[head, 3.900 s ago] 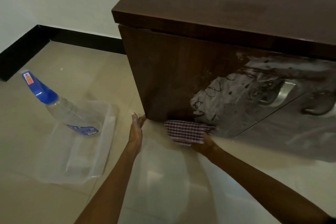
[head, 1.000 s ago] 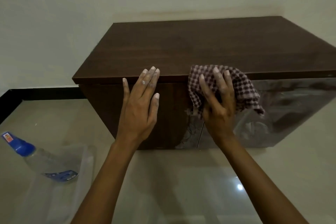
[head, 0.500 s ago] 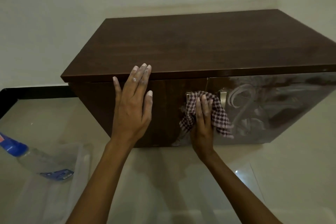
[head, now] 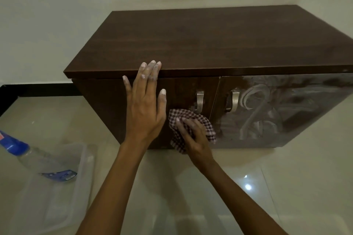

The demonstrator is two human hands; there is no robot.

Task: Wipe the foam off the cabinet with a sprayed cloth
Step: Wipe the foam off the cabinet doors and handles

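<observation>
A: So, where is the cloth at this moment?

B: Just below the centre of the frame, pressed to the lower part of the left door of the cabinet, right under that door's metal handle. The right hand lies on top of it, fingers spread and bent over the checked fabric, pinning it to the wood.

A: And the left hand?

B: Flat and loose on the same door, gripping nothing. Its fingertips reach the front edge of the cabinet top, and they carry white residue.

A: Where does the foam sit?

B: On the right door, at the right of the frame, in pale swirls and streaks beside the second handle. The left door looks mostly dark and bare.

A: Anything on the floor?

B: At the lower left, a clear spray bottle with a blue head leans in a clear plastic tub, well apart from the cabinet.
</observation>
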